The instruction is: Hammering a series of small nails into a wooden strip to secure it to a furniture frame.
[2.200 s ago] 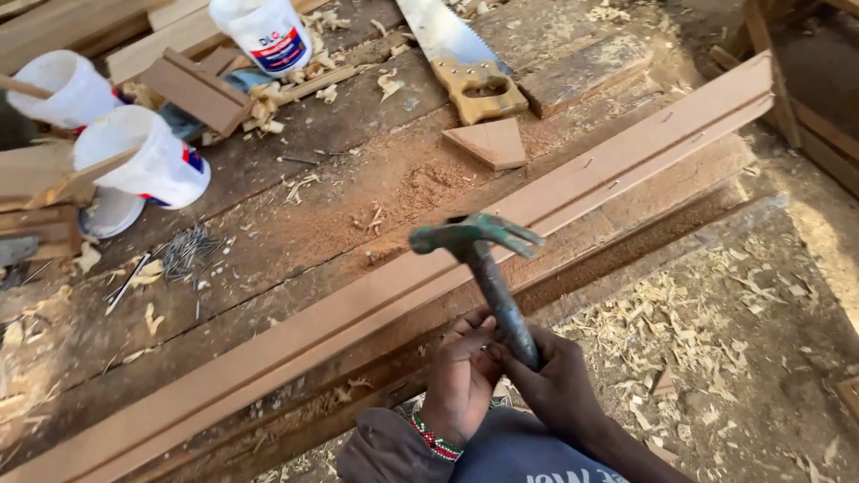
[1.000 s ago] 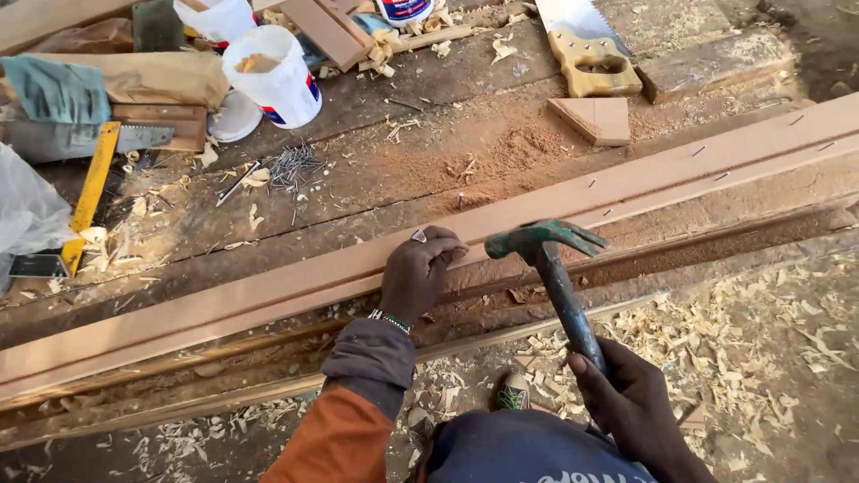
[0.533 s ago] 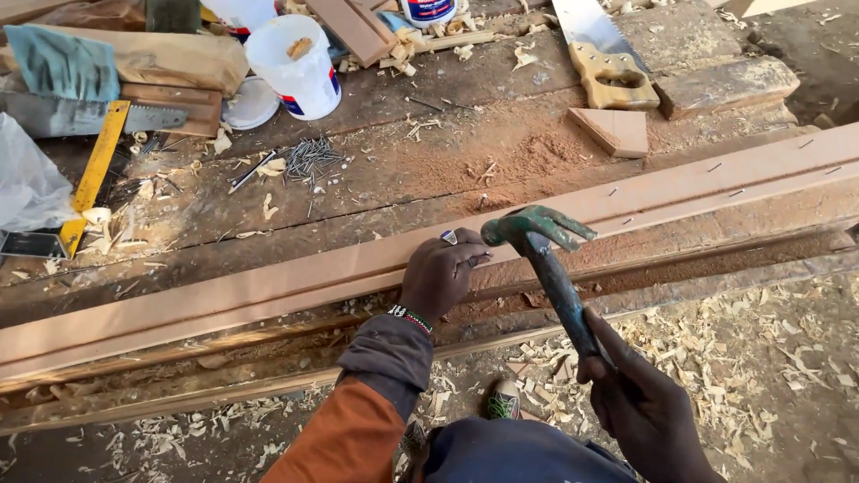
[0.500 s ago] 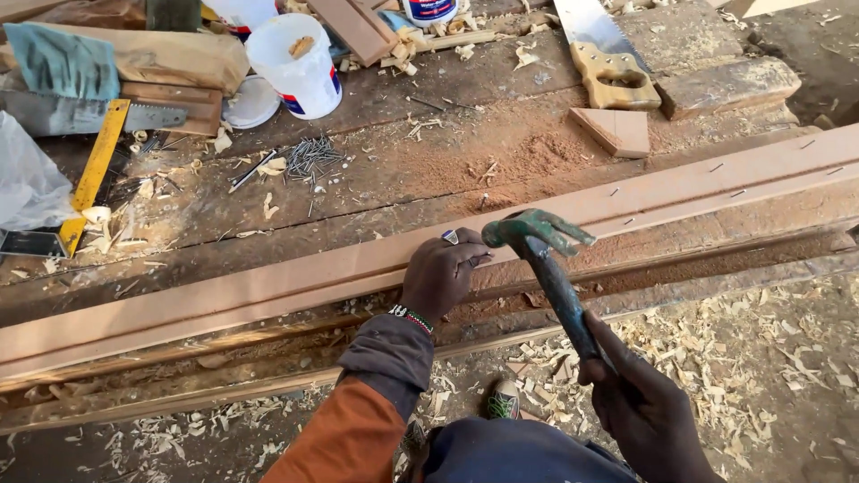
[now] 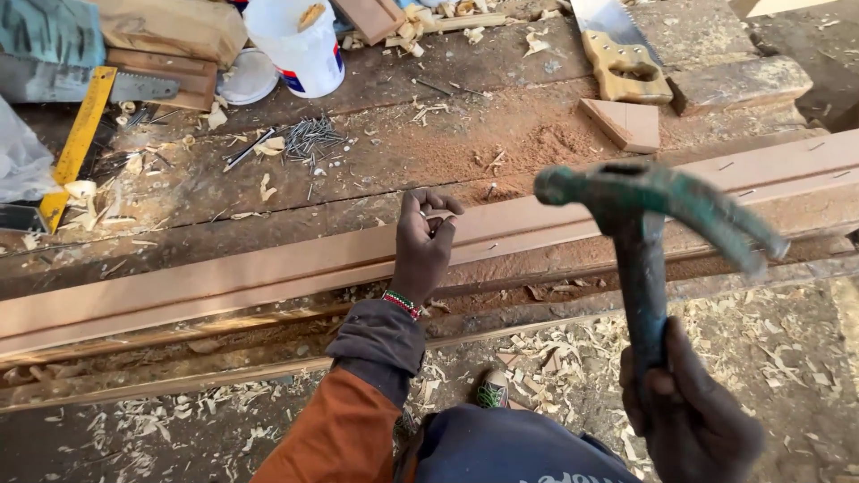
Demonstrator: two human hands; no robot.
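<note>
On the long wooden moulding (image 5: pixel 268 268), the left hand (image 5: pixel 420 246) curls loosely, fingertips pinched as if steadying a nail, though none is clearly visible. The right hand (image 5: pixel 693 420) grips the raised claw hammer (image 5: pixel 640 224) firmly; a skewed blow could strike those fingers.

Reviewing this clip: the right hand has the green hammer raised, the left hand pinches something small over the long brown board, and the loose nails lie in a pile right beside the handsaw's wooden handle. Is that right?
Not quite. The head view shows the pile of nails near the white bucket, well away from the handsaw. The right hand does hold the green hammer raised, and the left hand pinches something over the long brown board.
</note>
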